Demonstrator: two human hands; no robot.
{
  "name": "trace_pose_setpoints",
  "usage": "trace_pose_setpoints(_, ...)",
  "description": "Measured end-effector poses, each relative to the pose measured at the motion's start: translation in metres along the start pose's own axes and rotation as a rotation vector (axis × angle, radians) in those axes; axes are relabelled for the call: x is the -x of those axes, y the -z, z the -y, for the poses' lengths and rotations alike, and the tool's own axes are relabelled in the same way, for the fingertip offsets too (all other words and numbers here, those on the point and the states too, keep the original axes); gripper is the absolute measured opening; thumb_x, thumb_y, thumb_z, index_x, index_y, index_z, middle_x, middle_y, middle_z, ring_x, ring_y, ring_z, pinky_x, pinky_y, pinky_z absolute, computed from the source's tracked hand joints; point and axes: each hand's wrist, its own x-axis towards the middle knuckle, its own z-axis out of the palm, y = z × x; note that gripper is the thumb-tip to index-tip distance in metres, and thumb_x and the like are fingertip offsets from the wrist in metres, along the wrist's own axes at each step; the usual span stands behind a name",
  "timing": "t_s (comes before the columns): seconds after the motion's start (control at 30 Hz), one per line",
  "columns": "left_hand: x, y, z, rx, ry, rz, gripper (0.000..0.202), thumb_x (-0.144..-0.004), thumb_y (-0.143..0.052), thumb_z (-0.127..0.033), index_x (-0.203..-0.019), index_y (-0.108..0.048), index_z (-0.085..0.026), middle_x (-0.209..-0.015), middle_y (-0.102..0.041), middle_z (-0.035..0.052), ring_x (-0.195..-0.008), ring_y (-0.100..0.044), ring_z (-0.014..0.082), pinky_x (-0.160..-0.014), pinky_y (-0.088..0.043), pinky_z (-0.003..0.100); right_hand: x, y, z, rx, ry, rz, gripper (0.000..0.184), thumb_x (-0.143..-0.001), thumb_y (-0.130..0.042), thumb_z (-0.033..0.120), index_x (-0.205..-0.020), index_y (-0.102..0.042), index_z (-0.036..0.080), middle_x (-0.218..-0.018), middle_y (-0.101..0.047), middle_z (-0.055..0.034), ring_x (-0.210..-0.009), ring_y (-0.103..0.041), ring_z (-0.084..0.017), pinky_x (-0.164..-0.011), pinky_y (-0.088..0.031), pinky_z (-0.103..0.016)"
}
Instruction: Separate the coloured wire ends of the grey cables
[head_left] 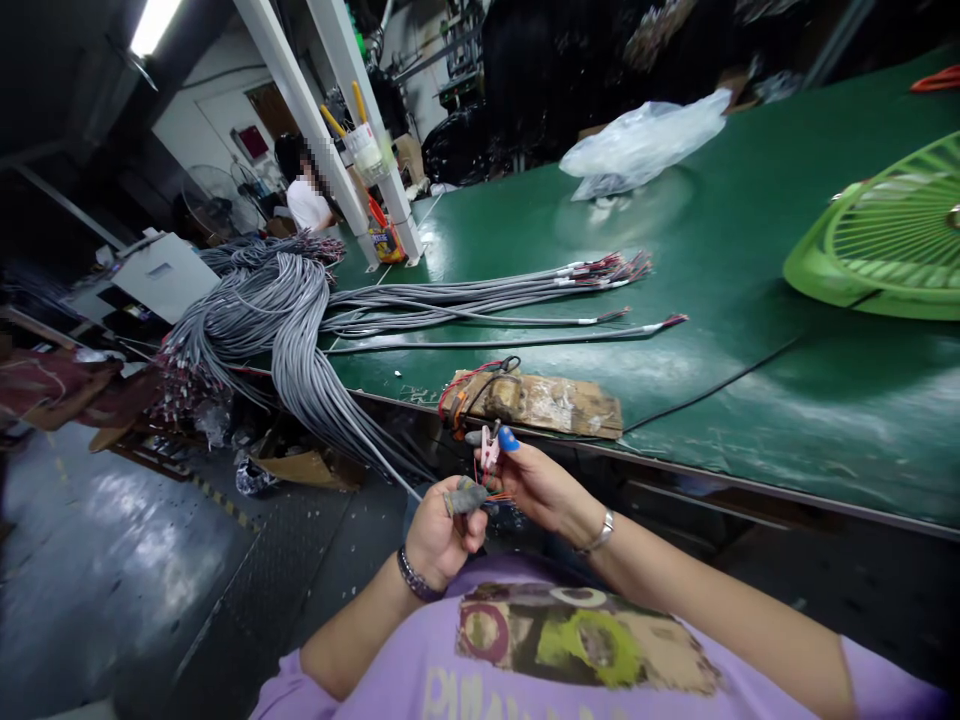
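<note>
My left hand (441, 530) is closed around the end of a grey cable (401, 482), its thumb wrapped in a grey cover. Thin coloured wires (498, 496) fan out of that end toward the other hand. My right hand (546, 486), with blue tape on the thumb, pinches a small pink-and-white clip-like piece (490, 450) just above the wires. Whether the clip touches a wire is too small to tell. Right behind the hands, at the table edge, lies a worn wooden block (555, 402) with red and black leads and an orange part on it.
A large bundle of grey cables (300, 340) drapes over the edge of the green table (720, 400) on the left. More cables (480, 295) lie along it. A green fan (885, 235) stands right, a plastic bag (645, 140) behind. Another person (306, 200) sits far left.
</note>
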Motion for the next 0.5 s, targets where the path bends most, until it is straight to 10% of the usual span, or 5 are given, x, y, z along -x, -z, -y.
trace_pose_setpoints(0.5, 0.01, -0.003, 0.003, -0.087, -0.046, -0.088, 0.026, -0.058, -0.07, -0.032, -0.062, -0.049, -0.016, -0.033, -0.049, -0.0034, -0.023, -0.035, 0.0058, -0.027, -0.021, 0.015, 0.006, 0.003, 0.004, -0.032, -0.119, 0.101, 0.042, -0.081, -0.053, 0.057, -0.088, -0.066, 0.017, -0.079, -0.066, -0.0053, -0.063, -0.056, -0.012, -0.059, -0.047, -0.024)
